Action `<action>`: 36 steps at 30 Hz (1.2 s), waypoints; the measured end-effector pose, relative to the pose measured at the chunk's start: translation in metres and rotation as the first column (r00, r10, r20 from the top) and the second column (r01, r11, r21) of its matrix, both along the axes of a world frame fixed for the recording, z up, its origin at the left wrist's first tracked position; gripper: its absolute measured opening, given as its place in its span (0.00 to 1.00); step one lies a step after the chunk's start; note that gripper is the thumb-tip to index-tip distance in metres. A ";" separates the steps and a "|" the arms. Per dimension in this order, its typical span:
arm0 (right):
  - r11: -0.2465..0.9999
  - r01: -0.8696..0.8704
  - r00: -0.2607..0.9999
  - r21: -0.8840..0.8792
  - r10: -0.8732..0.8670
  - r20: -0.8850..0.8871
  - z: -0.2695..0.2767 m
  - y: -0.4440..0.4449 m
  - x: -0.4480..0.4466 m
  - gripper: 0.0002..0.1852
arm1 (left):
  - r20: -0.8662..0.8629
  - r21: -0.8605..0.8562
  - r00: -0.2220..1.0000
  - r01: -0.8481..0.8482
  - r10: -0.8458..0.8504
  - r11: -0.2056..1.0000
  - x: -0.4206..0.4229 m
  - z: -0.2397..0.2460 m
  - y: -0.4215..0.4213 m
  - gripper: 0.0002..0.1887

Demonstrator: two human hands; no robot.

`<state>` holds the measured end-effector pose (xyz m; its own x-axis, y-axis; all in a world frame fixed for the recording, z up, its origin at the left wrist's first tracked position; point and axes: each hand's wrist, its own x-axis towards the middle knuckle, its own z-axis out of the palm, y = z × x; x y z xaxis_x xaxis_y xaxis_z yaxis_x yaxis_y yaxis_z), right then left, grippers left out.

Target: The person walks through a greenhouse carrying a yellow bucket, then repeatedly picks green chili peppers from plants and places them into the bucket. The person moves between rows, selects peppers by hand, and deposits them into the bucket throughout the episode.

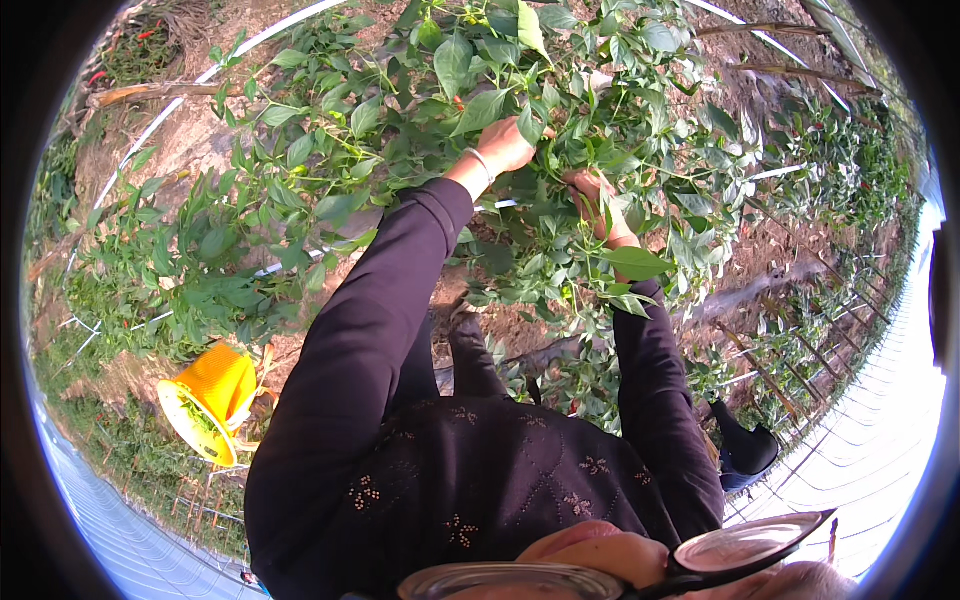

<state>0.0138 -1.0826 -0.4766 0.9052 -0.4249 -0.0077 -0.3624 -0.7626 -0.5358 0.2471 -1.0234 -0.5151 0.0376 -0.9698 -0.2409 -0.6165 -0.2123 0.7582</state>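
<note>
Both of my hands reach into a leafy pepper plant in front of me. A pale band circles the wrist of my left hand, which is among the upper leaves; a leaf covers part of its fingers. Lower and to the right, my right hand is bent in among stems and leaves. Its fingertips are partly hidden, and I cannot tell what either hand grips. A small red spot, perhaps a pepper, shows between leaves just above my left hand.
A yellow bucket with green contents and straps stands tilted at my left. White tubing curves over the bed. Wooden stakes cross the rows. Another person in dark clothing is at the right, near more pepper plants.
</note>
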 end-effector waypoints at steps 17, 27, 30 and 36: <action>0.594 0.495 0.712 0.634 -0.696 0.096 -0.001 0.004 0.057 0.12 | -0.124 -0.239 0.880 -0.475 0.458 0.847 -0.045 0.025 0.026 0.14; 0.978 0.203 0.956 -0.045 -0.208 -0.209 0.017 -0.007 0.055 0.14 | 0.262 0.033 0.958 -0.130 0.117 0.991 -0.031 0.058 0.035 0.06; 0.995 0.077 0.946 -0.070 -0.095 -0.310 0.020 -0.007 0.051 0.15 | 0.393 0.083 0.914 -0.149 0.105 0.985 -0.044 0.064 0.034 0.08; 0.971 -0.154 0.902 -0.186 0.061 -0.428 -0.002 -0.003 0.043 0.17 | 0.302 0.177 0.944 -0.193 0.133 0.965 -0.047 0.073 0.045 0.09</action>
